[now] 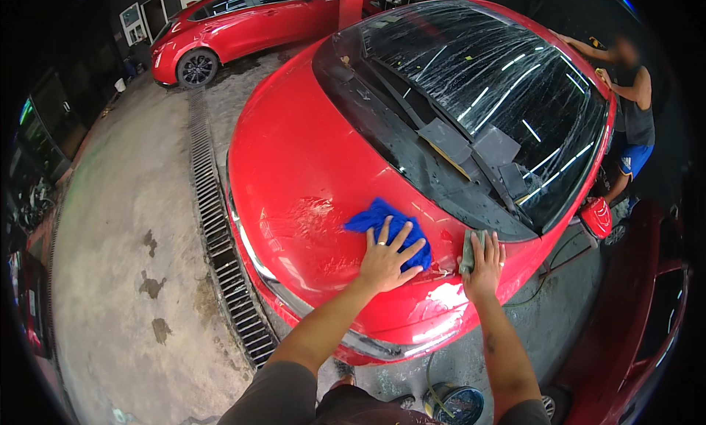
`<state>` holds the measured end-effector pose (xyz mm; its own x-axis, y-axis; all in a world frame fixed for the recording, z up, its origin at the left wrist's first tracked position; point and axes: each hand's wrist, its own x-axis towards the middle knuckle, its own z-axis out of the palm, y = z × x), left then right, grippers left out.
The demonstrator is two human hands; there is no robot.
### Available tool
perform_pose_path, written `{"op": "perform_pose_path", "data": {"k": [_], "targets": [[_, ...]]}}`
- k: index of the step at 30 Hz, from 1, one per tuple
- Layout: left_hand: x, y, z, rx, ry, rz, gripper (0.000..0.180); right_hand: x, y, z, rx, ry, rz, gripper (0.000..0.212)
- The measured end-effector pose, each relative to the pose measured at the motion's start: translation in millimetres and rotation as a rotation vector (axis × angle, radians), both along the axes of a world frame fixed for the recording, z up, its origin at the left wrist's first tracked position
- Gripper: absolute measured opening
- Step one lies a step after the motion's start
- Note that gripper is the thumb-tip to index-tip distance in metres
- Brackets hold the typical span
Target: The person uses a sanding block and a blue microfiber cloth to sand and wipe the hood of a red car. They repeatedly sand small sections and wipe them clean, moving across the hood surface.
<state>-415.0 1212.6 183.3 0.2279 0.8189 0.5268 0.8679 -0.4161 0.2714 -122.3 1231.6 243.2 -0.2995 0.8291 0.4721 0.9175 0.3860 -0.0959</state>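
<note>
A red car's hood (294, 145) fills the middle of the view, with wet, soapy-looking streaks in its glossy paint. My left hand (388, 257) lies flat with fingers spread on a crumpled blue cloth (375, 217), pressing it to the hood. Close to the base of the windshield, my right hand (484, 269) is closed over a small grey-green pad (468, 252), its fingers stretched along the top. The pad rests against the paint. What lies under both palms is hidden.
Wipers (393, 94) and dark flat pieces (445, 139) lie on the streaked windshield (478, 64). Another person (636, 101) leans on the car's far right side. A floor grate (220, 256) runs along the left. By my feet stands a bucket (476, 410) with a hose. Another red car (250, 27) is parked behind.
</note>
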Motion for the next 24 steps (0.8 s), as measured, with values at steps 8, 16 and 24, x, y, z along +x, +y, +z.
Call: {"op": "perform_pose_path", "data": {"k": [8, 16, 24], "targets": [[-149.8, 197.5, 41.3, -0.116, -0.084, 0.251, 0.072, 15.9, 11.5, -30.4, 0.151, -0.088, 0.089, 0.068], [-380.3, 198.1, -59.2, -0.082, -0.274, 0.805, 0.071, 13.6, 12.9, -39.8, 0.183, -0.029, 0.106, 0.069], [-261.5, 51.6, -88.2, 0.06, -0.132, 0.577, 0.075, 6.0, 10.7, -32.5, 0.167, 0.025, 0.08, 0.079]]}}
